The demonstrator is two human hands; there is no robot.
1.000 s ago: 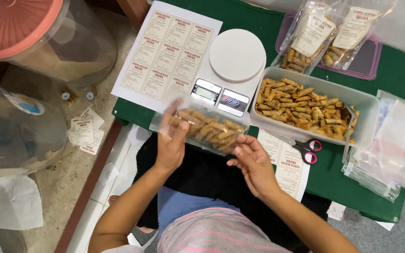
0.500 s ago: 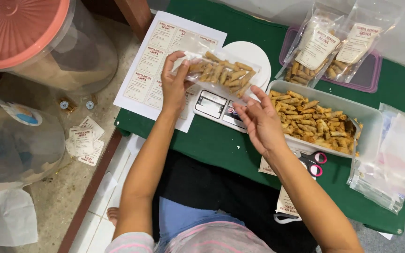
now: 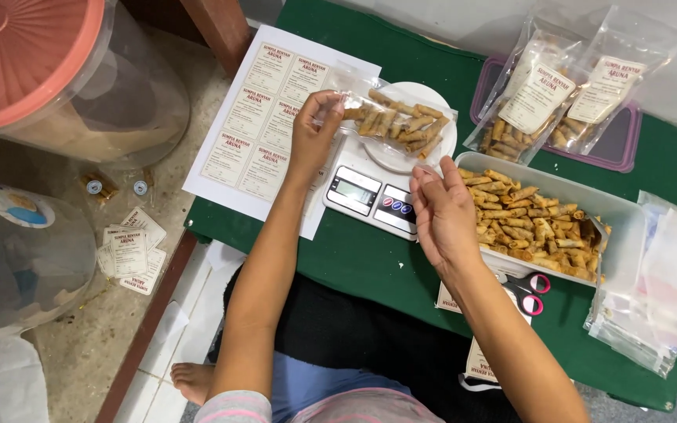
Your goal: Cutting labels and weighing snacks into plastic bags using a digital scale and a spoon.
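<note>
Head view: left hand (image 3: 313,133) holds snack-filled clear bag (image 3: 392,121) over scale (image 3: 389,176).

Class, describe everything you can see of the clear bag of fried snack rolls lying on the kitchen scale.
The bag of snack rolls is a clear, glossy plastic pouch, unlabelled, holding golden-brown fried rolls piled loosely. It lies flat on the round white plate of the digital kitchen scale, overhanging the plate towards the sheet of labels. The left hand pinches its empty open end. The right hand hovers nearby, open, not touching it.
</note>
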